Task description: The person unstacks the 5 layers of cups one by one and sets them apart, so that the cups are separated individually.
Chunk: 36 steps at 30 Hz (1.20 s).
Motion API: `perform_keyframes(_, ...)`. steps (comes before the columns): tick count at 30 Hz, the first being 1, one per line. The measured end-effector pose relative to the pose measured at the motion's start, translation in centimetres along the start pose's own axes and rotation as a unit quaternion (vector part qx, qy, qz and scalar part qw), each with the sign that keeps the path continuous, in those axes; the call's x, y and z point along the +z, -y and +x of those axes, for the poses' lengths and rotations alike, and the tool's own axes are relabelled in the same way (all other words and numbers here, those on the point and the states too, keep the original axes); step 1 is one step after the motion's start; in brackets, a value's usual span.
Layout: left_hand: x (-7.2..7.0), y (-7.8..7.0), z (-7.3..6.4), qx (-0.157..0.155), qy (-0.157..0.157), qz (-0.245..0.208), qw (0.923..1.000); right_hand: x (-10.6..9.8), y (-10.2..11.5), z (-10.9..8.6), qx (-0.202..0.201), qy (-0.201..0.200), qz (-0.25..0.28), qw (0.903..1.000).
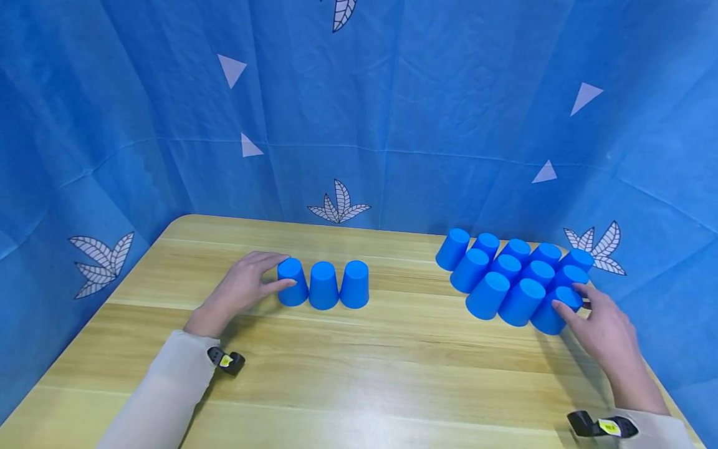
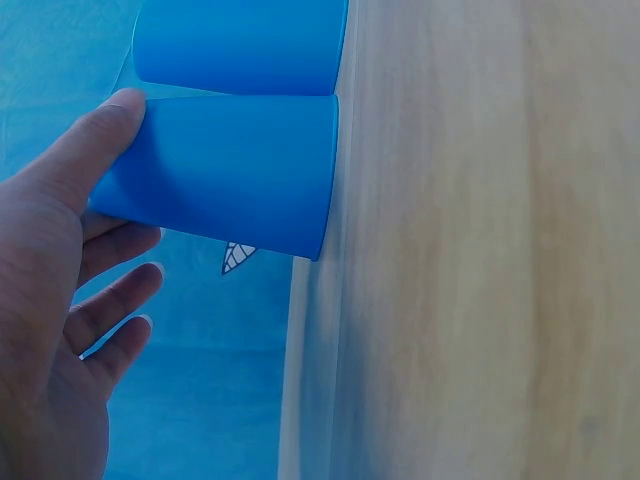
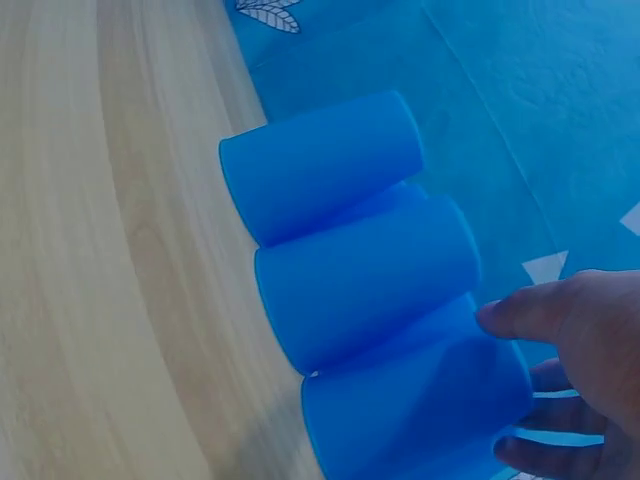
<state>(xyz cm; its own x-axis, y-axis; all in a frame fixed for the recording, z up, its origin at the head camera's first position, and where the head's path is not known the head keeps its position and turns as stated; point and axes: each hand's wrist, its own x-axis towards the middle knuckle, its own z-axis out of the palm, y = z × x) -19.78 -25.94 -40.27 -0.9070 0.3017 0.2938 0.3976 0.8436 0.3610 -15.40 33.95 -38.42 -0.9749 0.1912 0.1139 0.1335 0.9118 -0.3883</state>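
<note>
Three upside-down blue cups stand in a short row left of centre in the head view. My left hand (image 1: 244, 284) holds the leftmost cup (image 1: 291, 285) near its top, thumb on the near side and index finger behind. In the left wrist view, the other fingers stand away from this cup (image 2: 225, 170). The middle cup (image 1: 323, 288) and right cup (image 1: 355, 287) stand beside it. At the right, my right hand (image 1: 608, 330) grips the front-right cup (image 1: 546, 318) of a larger group. Its thumb touches the upper part of that cup (image 3: 420, 410); some fingertips are hidden.
Several more upside-down blue cups (image 1: 487, 296) stand packed in slanting rows at the right of the wooden table (image 1: 364, 374). A blue curtain (image 1: 392, 112) with leaf and triangle prints hangs behind and beside the table. Each wrist carries a black strap (image 1: 603, 426).
</note>
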Motion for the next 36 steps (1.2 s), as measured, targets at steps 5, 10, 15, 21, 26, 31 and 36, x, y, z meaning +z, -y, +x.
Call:
perform_keyframes(5, 0.0, -0.1, 0.0, -0.001, 0.002, -0.002, 1.0, -0.4, 0.6, -0.3, -0.01, -0.017, -0.001, 0.9998)
perform_keyframes(10, 0.1, 0.0, 0.0, -0.004, 0.0, -0.002, 1.0, -0.9, 1.7, -0.7, -0.028, -0.031, -0.01, 0.9991)
perform_keyframes(15, 0.1, 0.0, 0.0, 0.003, -0.006, -0.001, 1.0, -1.4, 2.7, -1.3, -0.055, -0.046, -0.011, 0.9974)
perform_keyframes(21, 0.1, 0.0, 0.1, 0.004, -0.004, 0.001, 1.0, -1.4, 4.7, -2.2, -0.103, -0.068, 0.003, 0.9924)
perform_keyframes(26, 0.0, 0.2, -0.1, -0.002, -0.002, 0.0, 1.0, -0.8, 6.7, -2.9, -0.182, -0.089, 0.021, 0.979)
perform_keyframes(31, 0.0, 0.2, -0.1, 0.008, -0.006, -0.002, 0.9999, 0.2, 9.0, -3.9, -0.243, -0.099, 0.037, 0.9642)
perform_keyframes(36, 0.0, 0.0, 0.0, 0.012, -0.008, -0.003, 0.9999, 1.7, 10.9, -4.5, -0.297, -0.102, 0.035, 0.9486)
